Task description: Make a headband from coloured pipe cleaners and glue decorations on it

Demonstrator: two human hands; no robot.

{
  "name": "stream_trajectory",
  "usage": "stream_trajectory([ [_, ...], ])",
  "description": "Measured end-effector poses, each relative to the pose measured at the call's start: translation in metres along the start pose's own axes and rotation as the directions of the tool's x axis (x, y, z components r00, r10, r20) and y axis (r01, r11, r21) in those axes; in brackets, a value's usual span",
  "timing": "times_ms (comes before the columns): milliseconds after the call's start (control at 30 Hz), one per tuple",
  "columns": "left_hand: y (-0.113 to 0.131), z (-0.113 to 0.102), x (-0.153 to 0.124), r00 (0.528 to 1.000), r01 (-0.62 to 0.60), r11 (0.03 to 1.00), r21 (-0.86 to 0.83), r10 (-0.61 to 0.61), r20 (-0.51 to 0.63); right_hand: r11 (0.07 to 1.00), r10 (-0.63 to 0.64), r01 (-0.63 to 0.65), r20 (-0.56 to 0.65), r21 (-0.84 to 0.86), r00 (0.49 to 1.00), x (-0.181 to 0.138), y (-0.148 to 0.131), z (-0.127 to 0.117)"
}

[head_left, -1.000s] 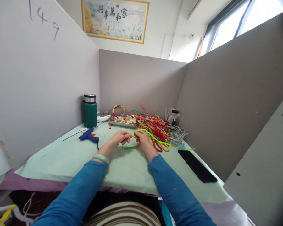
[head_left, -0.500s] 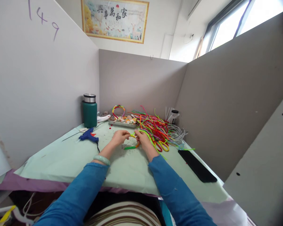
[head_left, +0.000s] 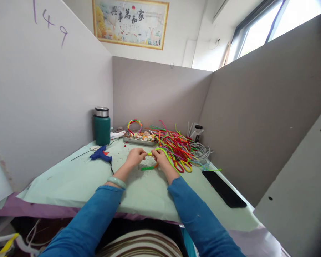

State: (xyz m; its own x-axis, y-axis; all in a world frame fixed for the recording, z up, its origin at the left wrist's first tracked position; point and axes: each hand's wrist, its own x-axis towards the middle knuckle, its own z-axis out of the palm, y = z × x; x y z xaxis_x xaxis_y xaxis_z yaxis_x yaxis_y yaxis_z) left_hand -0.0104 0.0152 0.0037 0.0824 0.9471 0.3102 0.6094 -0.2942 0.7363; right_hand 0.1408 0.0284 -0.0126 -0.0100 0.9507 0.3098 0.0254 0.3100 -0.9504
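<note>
Between my hands is a curved band [head_left: 149,168] wrapped in green, orange and yellow, its green end lying lowest, close to the table. My left hand [head_left: 137,157] pinches the yellow part of the band from the left. From the right, my right hand [head_left: 161,157] is closed on the band beside a lime-green pipe cleaner [head_left: 170,159], which trails back over that hand and wrist. The fingers hide the part of the band between them and where the lime strand meets it.
A blue glue gun [head_left: 101,154] lies left, near a green flask [head_left: 102,125]. Behind my hands stand a metal tray [head_left: 139,141] of small pieces and a multicoloured wrapped hoop [head_left: 134,121]. Right are heaped pipe cleaners [head_left: 173,144], grey coils [head_left: 202,152] and a black slab [head_left: 224,189]. Partitions enclose the table.
My right hand's fingers have closed further around the band and lime strand. The strand's loose tail by the right wrist has shifted slightly. My left hand stays nearly in place.
</note>
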Motion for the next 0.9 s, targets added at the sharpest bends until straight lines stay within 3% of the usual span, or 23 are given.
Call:
stream_trajectory([
  [100, 0.0023, -0.0024, -0.0019, 0.968, 0.132, 0.942, -0.307, -0.055, 0.246, 0.998, -0.021, 0.018, 0.039, 0.067, 0.999, 0.0002, -0.0027, 0.0006],
  [167, 0.0038, -0.0036, -0.0035, 0.945, 0.167, 0.893, -0.418, -0.024, 0.326, 0.993, -0.021, 0.014, 0.057, 0.114, 0.998, -0.0003, -0.0049, -0.0001],
  [300, 0.0042, -0.0026, -0.0039, 0.971, 0.142, 0.906, -0.398, -0.049, 0.235, 0.989, -0.009, 0.003, 0.042, 0.147, 0.999, -0.001, -0.0061, -0.0032],
  [467, -0.0004, 0.0014, 0.0002, 0.994, 0.023, 0.981, -0.19, -0.002, 0.109, 0.996, 0.025, -0.032, 0.091, 0.079, 0.996, -0.0034, -0.0018, -0.0026],
  [567, -0.0026, 0.003, 0.002, 0.996, -0.05, 0.996, -0.08, 0.055, 0.067, 0.999, 0.034, -0.033, 0.095, -0.007, 0.995, -0.0041, 0.0006, -0.001],
  [733, -0.0033, 0.004, 0.0022, 0.993, -0.116, 0.992, 0.043, 0.117, -0.013, 1.0, -0.026, 0.026, 0.051, 0.005, 0.998, -0.0014, 0.0019, -0.002],
  [900, -0.0005, 0.002, -0.0006, 0.985, -0.146, 0.978, 0.15, 0.157, -0.066, 1.0, 0.003, -0.001, 0.062, -0.026, 0.998, -0.001, 0.0032, -0.0029],
])
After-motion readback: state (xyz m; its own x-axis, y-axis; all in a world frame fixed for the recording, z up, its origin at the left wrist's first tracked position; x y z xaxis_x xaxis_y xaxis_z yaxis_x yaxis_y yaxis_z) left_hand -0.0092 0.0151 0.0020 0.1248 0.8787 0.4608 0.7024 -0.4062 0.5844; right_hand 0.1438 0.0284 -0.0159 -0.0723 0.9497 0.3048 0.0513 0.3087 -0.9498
